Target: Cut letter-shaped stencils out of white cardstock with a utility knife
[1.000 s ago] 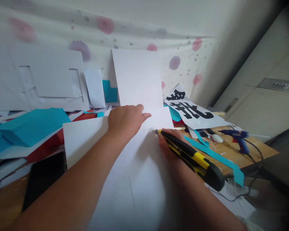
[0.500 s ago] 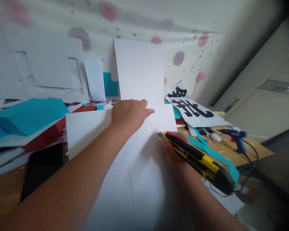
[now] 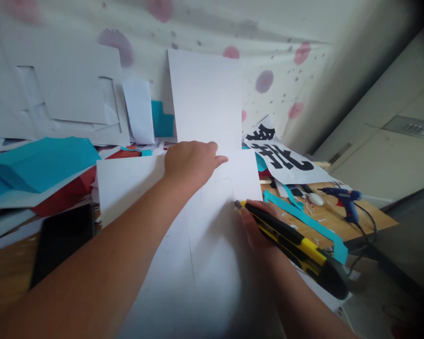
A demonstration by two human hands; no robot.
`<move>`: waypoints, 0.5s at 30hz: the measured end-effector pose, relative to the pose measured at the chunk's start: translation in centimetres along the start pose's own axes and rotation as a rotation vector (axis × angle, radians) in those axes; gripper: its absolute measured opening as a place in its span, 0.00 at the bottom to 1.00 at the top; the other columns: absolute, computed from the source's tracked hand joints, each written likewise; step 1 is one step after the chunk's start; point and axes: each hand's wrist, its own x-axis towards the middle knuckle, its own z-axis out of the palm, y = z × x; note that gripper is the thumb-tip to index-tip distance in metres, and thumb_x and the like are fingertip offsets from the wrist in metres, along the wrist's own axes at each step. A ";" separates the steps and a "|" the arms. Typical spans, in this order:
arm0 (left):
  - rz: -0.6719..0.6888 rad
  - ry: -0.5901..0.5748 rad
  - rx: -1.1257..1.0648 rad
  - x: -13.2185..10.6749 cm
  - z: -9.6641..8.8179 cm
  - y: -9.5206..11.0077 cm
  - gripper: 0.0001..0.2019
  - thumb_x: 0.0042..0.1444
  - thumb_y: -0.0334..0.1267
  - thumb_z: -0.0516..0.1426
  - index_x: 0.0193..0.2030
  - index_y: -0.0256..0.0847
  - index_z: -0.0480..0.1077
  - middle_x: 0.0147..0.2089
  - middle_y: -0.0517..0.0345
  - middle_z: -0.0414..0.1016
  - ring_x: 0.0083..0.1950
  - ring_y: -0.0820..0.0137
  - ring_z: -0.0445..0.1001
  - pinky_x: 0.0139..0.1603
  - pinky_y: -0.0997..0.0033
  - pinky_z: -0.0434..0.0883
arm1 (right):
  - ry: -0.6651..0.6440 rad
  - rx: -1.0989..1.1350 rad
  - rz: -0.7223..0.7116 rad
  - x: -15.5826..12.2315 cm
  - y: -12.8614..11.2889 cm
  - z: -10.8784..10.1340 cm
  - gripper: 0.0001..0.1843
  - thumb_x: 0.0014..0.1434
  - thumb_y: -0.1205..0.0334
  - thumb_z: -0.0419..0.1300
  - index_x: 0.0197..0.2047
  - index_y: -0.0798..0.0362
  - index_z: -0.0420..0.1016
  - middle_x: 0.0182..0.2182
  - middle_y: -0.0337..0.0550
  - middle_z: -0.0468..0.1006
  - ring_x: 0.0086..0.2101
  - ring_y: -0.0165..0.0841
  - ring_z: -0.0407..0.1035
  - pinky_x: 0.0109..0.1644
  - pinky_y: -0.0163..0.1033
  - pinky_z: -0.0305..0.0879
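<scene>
My left hand [image 3: 191, 162] presses down on a large white sheet of board [image 3: 198, 245] that lies in front of me, fingers curled and the thumb pointing right. My right hand [image 3: 257, 226] is wrapped round a yellow and black utility knife [image 3: 293, 242], its tip touching the white sheet just right of a faint pencil line. Another white panel [image 3: 205, 99] stands upright behind my left hand.
Blue paper [image 3: 38, 165] and red paper [image 3: 67, 193] are piled at the left, with white cut boards [image 3: 56, 103] leaning on the wall. A black phone [image 3: 61, 240] lies at the left. At the right are a sheet with black characters [image 3: 286, 160], a blue strip [image 3: 304, 219] and a blue glue gun [image 3: 344, 200].
My right hand has drawn the knife toward me and a little right along the sheet. My left hand has stayed pressed on the sheet. The view has tilted down slightly.
</scene>
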 end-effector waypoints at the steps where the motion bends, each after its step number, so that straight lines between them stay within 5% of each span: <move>1: -0.006 -0.003 -0.006 0.0 0.0 0.0 0.22 0.61 0.59 0.49 0.43 0.45 0.74 0.33 0.52 0.78 0.38 0.57 0.76 0.31 0.67 0.60 | -0.006 -0.002 0.015 -0.2 0.0 -0.1 0.09 0.53 0.54 0.62 0.35 0.48 0.78 0.28 0.39 0.80 0.29 0.37 0.75 0.34 0.43 0.71; 15: 0.019 0.034 -0.024 0.1 0.2 -0.1 0.21 0.60 0.58 0.50 0.40 0.44 0.75 0.30 0.52 0.76 0.36 0.56 0.76 0.28 0.68 0.59 | 0.065 0.060 0.049 -1.5 -0.5 -0.5 0.06 0.50 0.57 0.63 0.30 0.50 0.77 0.23 0.38 0.80 0.23 0.35 0.75 0.27 0.39 0.72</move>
